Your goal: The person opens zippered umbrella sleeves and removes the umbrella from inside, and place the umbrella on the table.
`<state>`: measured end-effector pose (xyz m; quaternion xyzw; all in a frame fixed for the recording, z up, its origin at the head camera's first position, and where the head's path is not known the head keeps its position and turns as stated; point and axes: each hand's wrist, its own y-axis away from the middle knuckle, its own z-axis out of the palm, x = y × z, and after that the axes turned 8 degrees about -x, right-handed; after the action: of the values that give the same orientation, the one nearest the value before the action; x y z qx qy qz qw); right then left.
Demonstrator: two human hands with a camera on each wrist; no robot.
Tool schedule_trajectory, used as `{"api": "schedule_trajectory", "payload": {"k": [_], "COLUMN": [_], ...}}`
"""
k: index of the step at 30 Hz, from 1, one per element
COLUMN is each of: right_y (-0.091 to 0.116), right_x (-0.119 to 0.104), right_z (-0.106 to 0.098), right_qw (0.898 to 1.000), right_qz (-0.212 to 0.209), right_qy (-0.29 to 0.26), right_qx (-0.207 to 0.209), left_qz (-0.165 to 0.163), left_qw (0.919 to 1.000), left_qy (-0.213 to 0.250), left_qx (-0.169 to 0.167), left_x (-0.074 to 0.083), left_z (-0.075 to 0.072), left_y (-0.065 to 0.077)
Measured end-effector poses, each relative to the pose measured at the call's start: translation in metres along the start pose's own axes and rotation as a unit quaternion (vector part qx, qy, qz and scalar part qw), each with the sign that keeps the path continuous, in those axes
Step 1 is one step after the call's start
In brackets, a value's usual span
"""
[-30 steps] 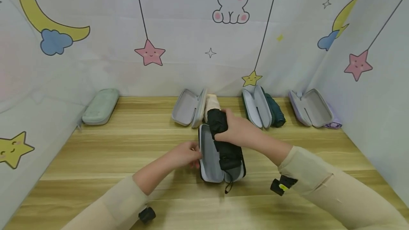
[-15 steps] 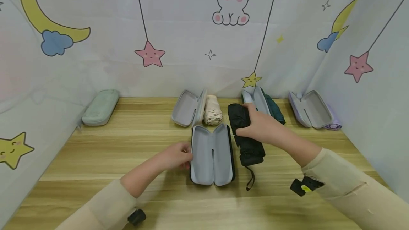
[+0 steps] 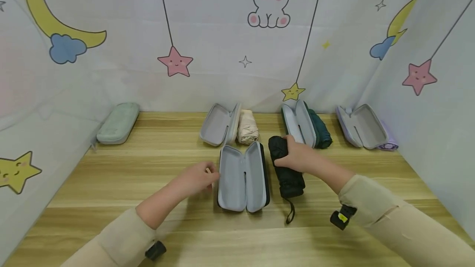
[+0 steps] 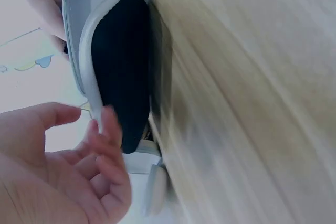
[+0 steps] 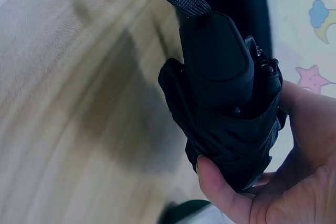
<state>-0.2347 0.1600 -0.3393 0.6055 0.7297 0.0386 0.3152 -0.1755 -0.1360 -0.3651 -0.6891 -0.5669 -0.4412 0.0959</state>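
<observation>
A folded black umbrella with a wrist strap lies along my right hand, which grips it between thumb and fingers. The right wrist view shows the umbrella's handle end and the thumb across its fabric. To its left, a black case with a grey lining stands unzipped and spread, nothing inside. My left hand hovers at the case's left edge with loosely bent fingers. In the left wrist view a gap shows between thumb and fingers, close to the case's black outer side.
Along the back stand a closed pale green case, a spread beige case beside a beige umbrella, a dark green case with its umbrella, and a lilac case with a lilac umbrella. A printed curtain hangs behind.
My right hand has lifted the umbrella out of the black case and carried it to the right, then lower. The case has shifted slightly left, and my left hand has loosened from its edge.
</observation>
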Motion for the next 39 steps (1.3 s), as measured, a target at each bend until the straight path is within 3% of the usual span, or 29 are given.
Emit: {"api": "schedule_trajectory", "payload": {"k": [4,7,10,15,18,21,26,31,39], "right_y": [-0.01,-0.015,-0.017,-0.018,-0.018,-0.016,-0.009,0.011,0.035], "right_x": [0.001,-0.001,-0.004,-0.008,-0.01,-0.009,-0.003,0.005,0.016], "right_z": [0.01,0.015,0.02,0.025,0.028,0.03,0.032,0.023,0.02], "right_qw": [1.0,1.0,1.0,1.0,1.0,1.0,0.999,0.995,0.98], "right_qz": [0.003,0.006,0.005,-0.004,-0.011,-0.02,-0.047,-0.09,-0.163], "right_qy": [0.006,0.012,0.017,0.024,0.019,0.004,-0.012,-0.019,0.087], "right_qx": [-0.007,-0.011,-0.011,0.002,0.005,0.006,-0.002,-0.035,-0.079], "left_qz": [0.014,0.045,0.082,0.125,0.125,0.118,0.111,0.111,0.148], "left_qw": [0.9965,0.9902,0.9838,0.9707,0.9589,0.9515,0.9474,0.9442,0.9248], "left_qy": [-0.064,-0.116,-0.155,-0.2,-0.244,-0.275,-0.297,-0.308,-0.351], "left_qx": [0.052,0.063,0.039,-0.044,-0.073,-0.072,-0.043,-0.031,-0.013], "left_x": [0.01,0.023,0.034,0.043,0.043,0.042,0.04,0.039,0.035], "left_z": [0.002,0.008,0.018,0.038,0.05,0.058,0.065,0.067,0.068], "left_y": [0.003,0.008,0.012,0.008,0.004,0.001,-0.001,-0.002,-0.002]}}
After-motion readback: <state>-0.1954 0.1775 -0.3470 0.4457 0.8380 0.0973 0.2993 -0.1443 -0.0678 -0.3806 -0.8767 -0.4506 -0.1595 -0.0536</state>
